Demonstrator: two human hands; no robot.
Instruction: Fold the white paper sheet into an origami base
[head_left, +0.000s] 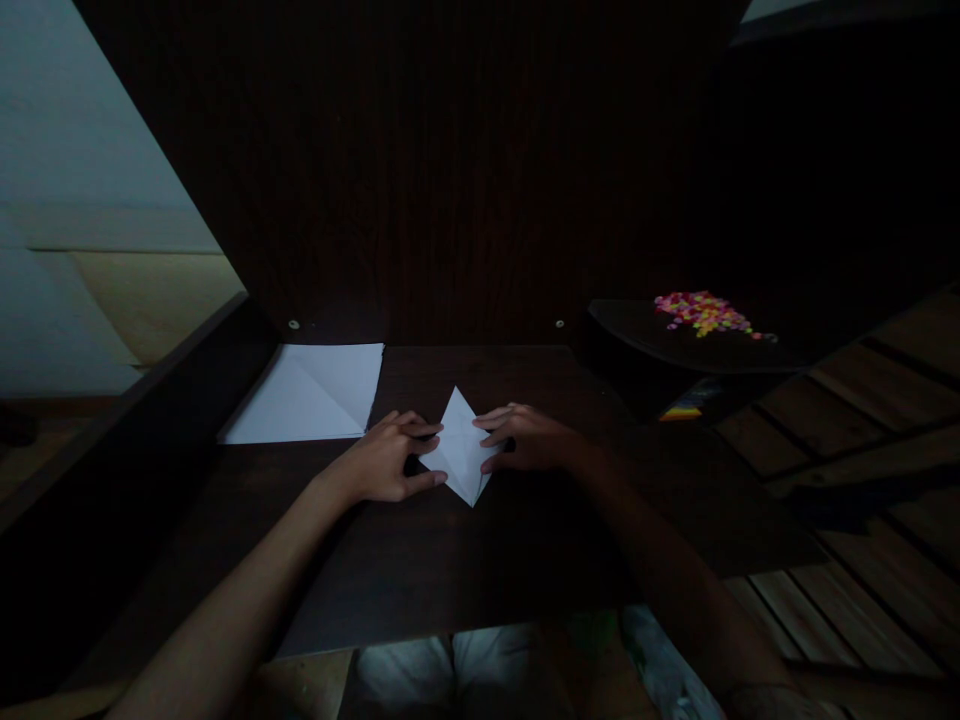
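A white sheet of paper folded into a diamond shape (463, 450) lies on the dark table in front of me, with creases across it and its points facing away from and toward me. The fingertips of my left hand (394, 455) rest on its left side, thumb and fingers spread apart. On the right side, my right hand (525, 438) touches the paper with fingers and thumb stretched out and apart. Both hands cover parts of the diamond's side corners.
A stack of white paper sheets (315, 390) lies at the back left of the table (450, 570). A dark upright panel (435, 180) rises behind. Small colourful pieces (705, 312) are heaped on a rounded shelf (630, 325) to the right.
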